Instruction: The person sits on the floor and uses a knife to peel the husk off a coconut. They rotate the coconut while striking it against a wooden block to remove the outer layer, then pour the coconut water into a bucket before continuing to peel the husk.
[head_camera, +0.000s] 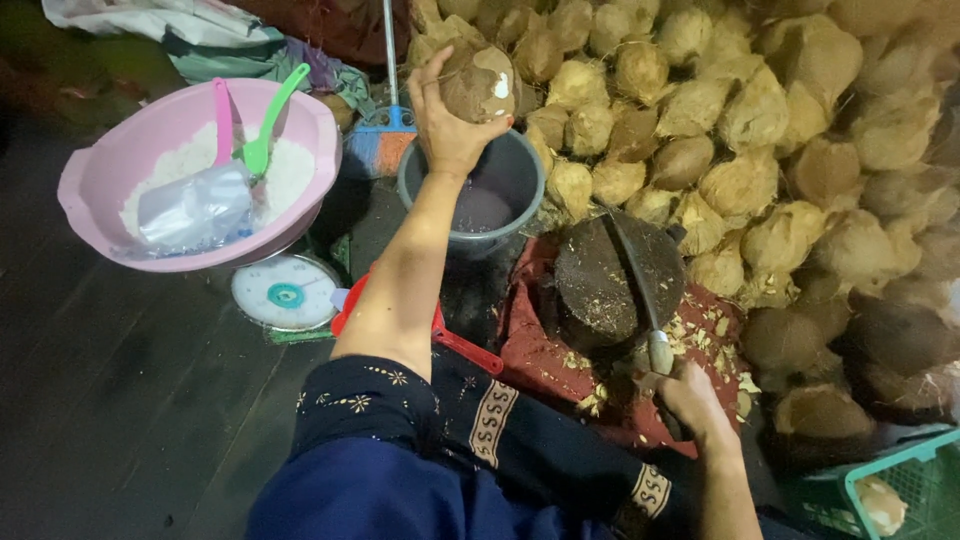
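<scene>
The left hand (447, 125) reaches forward to about twelve o'clock, its fingers (432, 75) curled around a husked coconut (480, 85), brown and fibrous with a pale patch where the shell is pared. The coconut hangs over a round grey bucket (520, 170) holding dark liquid. The right hand (695, 400), at about four o'clock, has its fingers closed on the handle of a long cleaver (640, 285), whose thin dark blade lies across a round, rough chopping block (605, 275). The block sits on a red cloth (535, 350) scattered with pale chips of shell.

From one to three o'clock rises a big pile of coconuts (760, 120), tan and hairy. At five o'clock is the corner of a green plastic crate (900, 475).

At ten o'clock a pink plastic basin (120, 160) holds white grated coconut, a clear plastic bag (195, 205), and two scoops, one pink (222, 115), one green (265, 125). The basin rests on a kitchen scale with a round white dial (285, 293) facing up from the dark plank floor (110, 400). A broom with blue and orange bristles (385, 130) stands behind the bucket.
</scene>
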